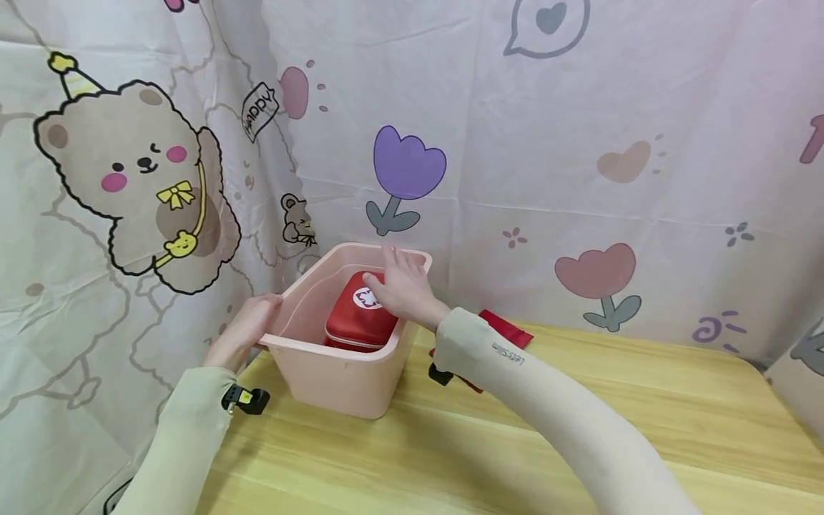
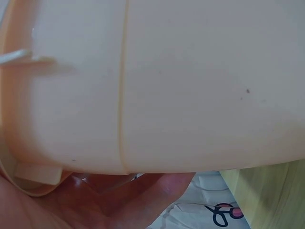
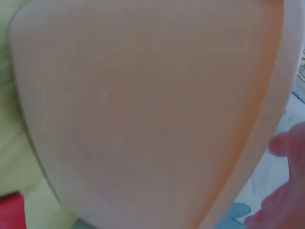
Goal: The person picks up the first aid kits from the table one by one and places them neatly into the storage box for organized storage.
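A pink plastic bin (image 1: 335,386) stands on the wooden table, its opening facing up. Inside it lies a red zippered pouch (image 1: 360,315) with a white round emblem on its lid. My left hand (image 1: 247,322) grips the bin's left rim; in the left wrist view the fingers (image 2: 143,200) lie along the outside of the wall. Over the right rim reaches my right hand (image 1: 405,286), fingers extended and thumb spread, overlapping the pouch's edge in the head view. The right wrist view shows the bin's outer wall (image 3: 143,109) close up, with that hand beyond the rim.
A flat red item (image 1: 505,329) lies on the table right of the bin, partly hidden behind my right sleeve. The wooden table (image 1: 644,400) extends to the right. A printed curtain (image 1: 502,143) hangs behind and along the left side, close to the bin.
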### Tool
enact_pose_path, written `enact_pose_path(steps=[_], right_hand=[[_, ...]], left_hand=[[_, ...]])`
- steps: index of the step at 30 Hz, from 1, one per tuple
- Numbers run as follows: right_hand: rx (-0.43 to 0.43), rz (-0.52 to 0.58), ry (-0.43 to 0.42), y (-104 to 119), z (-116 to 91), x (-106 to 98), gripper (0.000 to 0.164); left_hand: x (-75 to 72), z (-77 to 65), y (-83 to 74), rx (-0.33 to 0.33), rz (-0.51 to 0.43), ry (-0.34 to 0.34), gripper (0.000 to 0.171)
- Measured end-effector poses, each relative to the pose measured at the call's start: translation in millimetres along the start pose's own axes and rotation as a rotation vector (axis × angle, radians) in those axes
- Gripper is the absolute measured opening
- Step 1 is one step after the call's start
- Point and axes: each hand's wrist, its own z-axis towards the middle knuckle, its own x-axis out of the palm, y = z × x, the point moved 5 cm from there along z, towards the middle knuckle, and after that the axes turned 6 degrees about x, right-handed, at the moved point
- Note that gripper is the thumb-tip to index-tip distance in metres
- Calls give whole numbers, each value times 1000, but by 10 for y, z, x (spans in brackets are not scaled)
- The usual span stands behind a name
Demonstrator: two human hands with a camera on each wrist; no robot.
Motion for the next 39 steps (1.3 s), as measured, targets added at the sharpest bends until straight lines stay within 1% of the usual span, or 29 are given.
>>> enact_pose_path(steps=[2, 7, 12, 16, 17, 20, 27, 33, 36, 39], right_hand=[[-15, -51, -7, -77, -28, -36, 76], [-44, -113, -24, -242, -95, -112, 72], [-70, -159, -35, -346, -140, -150, 71], [-70, -184, -33, -405, -198, -186, 72], [-69, -193, -32, -420, -214, -194, 73], [-68, -212, -33, -471, -259, -210, 73], [-65, -242, -50, -631, -327, -195, 76], [-42, -288, -44, -805, -389, -170, 74], [-33, -289, -35, -894, -413, -165, 74], [-18, -293, -13, -996, -428, -154, 73]], left_hand=[[5, 3, -14, 2, 1, 7, 62], [-3, 22, -19, 12, 11, 11, 62], [-13, 8, -5, -6, 3, -6, 62], [-8, 12, -3, 2, 2, 1, 62], [-4, 14, -7, 11, 11, 17, 63], [-7, 26, -7, 20, 18, 24, 64], [-2, 27, -16, 17, 21, 31, 64], [9, 12, -14, 35, 24, 30, 62], [4, -2, -19, 44, 25, 28, 63], [10, 5, -14, 37, 24, 30, 63]])
